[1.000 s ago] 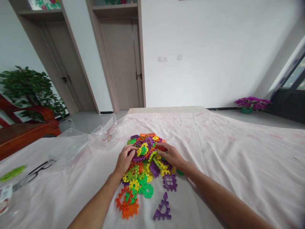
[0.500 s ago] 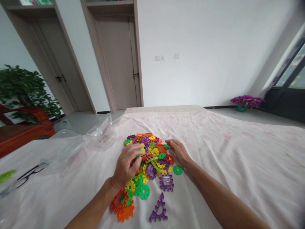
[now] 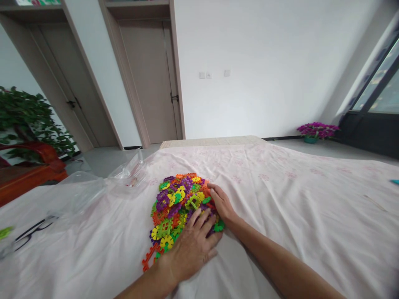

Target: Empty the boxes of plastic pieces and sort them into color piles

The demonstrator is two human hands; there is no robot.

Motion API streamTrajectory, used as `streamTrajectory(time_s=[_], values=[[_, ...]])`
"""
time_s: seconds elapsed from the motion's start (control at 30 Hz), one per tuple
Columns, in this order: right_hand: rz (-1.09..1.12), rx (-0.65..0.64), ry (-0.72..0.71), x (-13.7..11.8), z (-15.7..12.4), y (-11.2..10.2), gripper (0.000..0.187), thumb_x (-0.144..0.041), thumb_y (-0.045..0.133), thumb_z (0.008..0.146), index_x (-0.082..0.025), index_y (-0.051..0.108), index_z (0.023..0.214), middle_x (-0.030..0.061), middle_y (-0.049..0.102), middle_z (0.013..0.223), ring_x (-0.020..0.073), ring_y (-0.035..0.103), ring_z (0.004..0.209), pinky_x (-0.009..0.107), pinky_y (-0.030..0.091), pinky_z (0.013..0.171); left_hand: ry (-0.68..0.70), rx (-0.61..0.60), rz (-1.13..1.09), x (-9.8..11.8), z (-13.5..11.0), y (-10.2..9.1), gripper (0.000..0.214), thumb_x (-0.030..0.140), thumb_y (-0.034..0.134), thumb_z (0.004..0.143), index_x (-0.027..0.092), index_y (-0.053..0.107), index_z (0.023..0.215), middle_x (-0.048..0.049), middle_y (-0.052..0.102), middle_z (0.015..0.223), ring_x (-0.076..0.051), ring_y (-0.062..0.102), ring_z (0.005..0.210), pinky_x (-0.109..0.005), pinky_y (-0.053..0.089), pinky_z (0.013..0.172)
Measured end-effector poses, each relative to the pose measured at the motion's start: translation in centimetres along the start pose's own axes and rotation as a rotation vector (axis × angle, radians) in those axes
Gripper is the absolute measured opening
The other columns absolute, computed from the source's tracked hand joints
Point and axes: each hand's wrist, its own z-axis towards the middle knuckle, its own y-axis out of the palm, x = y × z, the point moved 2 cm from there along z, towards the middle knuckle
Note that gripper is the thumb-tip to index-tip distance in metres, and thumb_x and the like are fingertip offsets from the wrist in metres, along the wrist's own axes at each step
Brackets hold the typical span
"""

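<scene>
A heap of plastic interlocking building pieces lies on the cloth-covered table, in purple, orange, yellow and green. Some are notched discs, others toothed squares. My left hand rests with fingers spread over the near right side of the heap and hides the pieces under it. Against the heap's right edge lies my right hand, its fingers stretched out. An orange toothed frame sits at the near left end, partly covered by my left forearm.
Clear plastic containers stand left of the heap. Black-framed glasses and a green piece lie further left. A pale floral cloth covers the table. A red wooden chair stands beyond its left side.
My left hand has moved from the heap's left side to its near right. My right hand has come in against the heap. The purple triangle and purple window square no longer show.
</scene>
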Motion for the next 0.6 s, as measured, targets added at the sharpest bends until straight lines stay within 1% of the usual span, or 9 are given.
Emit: streamTrajectory(time_s=[0.07, 0.13, 0.2, 0.27, 0.3, 0.37, 0.47, 0.53, 0.6], values=[[0.106, -0.020, 0.003, -0.2, -0.1, 0.3, 0.045, -0.049, 0.040, 0.093, -0.020, 0.063, 0.118, 0.0079, 0.064, 0.125, 0.0244, 0.055, 0.118, 0.040, 0.040, 0.105, -0.094, 0.067, 0.006, -0.9, 0.2, -0.2, 0.040, 0.029, 0.048, 0.095, 0.031, 0.054, 0.134, -0.0081, 0.045, 0.150, -0.029, 0.032, 0.143, -0.059, 0.017, 0.118], [0.105, 0.008, -0.014, 0.2, 0.4, -0.1, 0.041, -0.044, 0.042, 0.092, -0.020, 0.065, 0.117, 0.0072, 0.066, 0.120, 0.0246, 0.057, 0.115, 0.040, 0.042, 0.103, -0.191, 0.128, 0.003, -1.7, 0.1, -0.5, 0.042, 0.021, 0.047, 0.093, 0.031, 0.056, 0.133, -0.0077, 0.048, 0.148, -0.030, 0.036, 0.141, -0.062, 0.014, 0.117], [-0.023, 0.056, -0.045, 1.0, 1.1, -1.1, 0.038, -0.034, 0.043, 0.089, -0.019, 0.067, 0.114, 0.0079, 0.068, 0.115, 0.0247, 0.059, 0.110, 0.041, 0.043, 0.101, -0.247, 0.163, -0.015, -2.5, -0.2, -0.9, 0.041, 0.021, 0.050, 0.091, 0.032, 0.058, 0.131, -0.0069, 0.053, 0.143, -0.032, 0.039, 0.139, -0.064, 0.012, 0.117], [-0.219, 0.059, -0.097, 1.8, 1.9, -2.3, 0.038, -0.025, 0.042, 0.085, -0.019, 0.069, 0.111, 0.0086, 0.068, 0.114, 0.0244, 0.058, 0.110, 0.041, 0.041, 0.102, -0.267, 0.186, -0.045, -3.3, -0.4, -1.5, 0.036, 0.026, 0.053, 0.090, 0.033, 0.062, 0.125, -0.0045, 0.060, 0.135, -0.031, 0.043, 0.135, -0.064, 0.011, 0.118], [-0.315, 0.043, -0.126, 2.1, 2.2, -2.7, 0.038, -0.022, 0.043, 0.083, -0.019, 0.069, 0.111, 0.0089, 0.068, 0.116, 0.0244, 0.058, 0.111, 0.040, 0.040, 0.103, -0.277, 0.208, -0.059, -3.9, -0.6, -1.9, 0.033, 0.029, 0.054, 0.090, 0.033, 0.064, 0.121, -0.0032, 0.064, 0.130, -0.030, 0.046, 0.133, -0.062, 0.011, 0.119], [-0.458, -0.032, -0.169, 2.3, 2.4, -3.4, 0.040, -0.021, 0.046, 0.083, -0.019, 0.068, 0.116, 0.0085, 0.068, 0.118, 0.0250, 0.057, 0.113, 0.040, 0.040, 0.103, -0.330, 0.285, -0.075, -5.2, -0.8, -2.8, 0.027, 0.032, 0.054, 0.090, 0.033, 0.067, 0.114, -0.0015, 0.069, 0.121, -0.028, 0.052, 0.126, -0.059, 0.014, 0.119], [-0.561, -0.178, -0.207, 1.8, 2.2, -3.5, 0.042, -0.027, 0.056, 0.082, -0.021, 0.066, 0.122, 0.0072, 0.069, 0.117, 0.0263, 0.059, 0.110, 0.039, 0.040, 0.100, -0.461, 0.430, -0.069, -8.1, -1.5, -4.0, 0.024, 0.030, 0.051, 0.092, 0.031, 0.070, 0.107, -0.0010, 0.072, 0.114, -0.025, 0.058, 0.119, -0.054, 0.020, 0.118], [-0.584, -0.238, -0.234, 1.1, 1.9, -3.3, 0.043, -0.028, 0.060, 0.081, -0.023, 0.065, 0.123, 0.0064, 0.069, 0.118, 0.0261, 0.059, 0.111, 0.038, 0.039, 0.101, -0.572, 0.493, -0.049, -10.4, -2.5, -4.1, 0.025, 0.029, 0.048, 0.093, 0.029, 0.069, 0.106, -0.0016, 0.071, 0.115, -0.025, 0.058, 0.119, -0.051, 0.023, 0.117], [-0.574, -0.265, -0.255, 0.5, 1.6, -3.2, 0.042, -0.027, 0.059, 0.082, -0.024, 0.065, 0.124, 0.0059, 0.069, 0.120, 0.0255, 0.058, 0.113, 0.036, 0.038, 0.101, -0.701, 0.519, -0.035, -12.8, -4.0, -3.5, 0.026, 0.032, 0.046, 0.093, 0.026, 0.069, 0.104, -0.0030, 0.071, 0.115, -0.025, 0.058, 0.118, -0.049, 0.027, 0.115]])
